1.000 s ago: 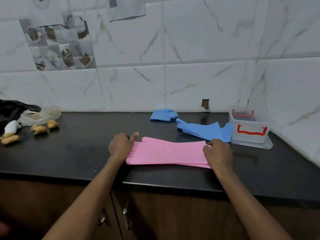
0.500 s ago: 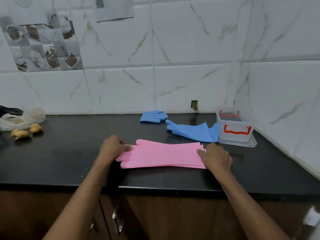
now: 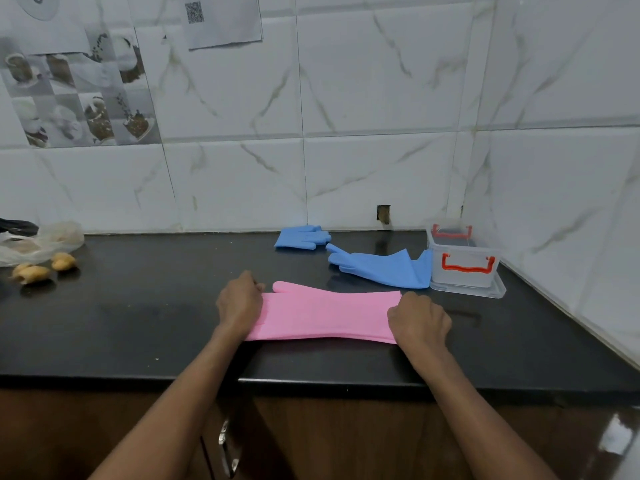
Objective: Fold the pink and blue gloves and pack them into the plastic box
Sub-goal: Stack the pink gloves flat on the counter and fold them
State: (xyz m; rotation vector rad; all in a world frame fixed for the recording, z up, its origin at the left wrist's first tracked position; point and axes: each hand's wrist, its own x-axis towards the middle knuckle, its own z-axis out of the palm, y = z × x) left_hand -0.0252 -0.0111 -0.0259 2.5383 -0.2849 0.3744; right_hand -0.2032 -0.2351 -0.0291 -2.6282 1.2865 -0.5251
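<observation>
My left hand (image 3: 239,303) grips the finger end of the pink gloves (image 3: 325,315), fingers curled over it. The gloves lie flat on the black counter (image 3: 138,323), near its front edge. My right hand (image 3: 417,322) pinches the cuff end. I judge the material light, limp and slightly tacky: hold both ends, fold at mid-length. The blue gloves (image 3: 381,268) lie behind, one cuff against the plastic box (image 3: 464,271).

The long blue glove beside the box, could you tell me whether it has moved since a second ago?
No. The long blue glove has stayed put: its cuff still lies against the plastic box, just as before.
</observation>
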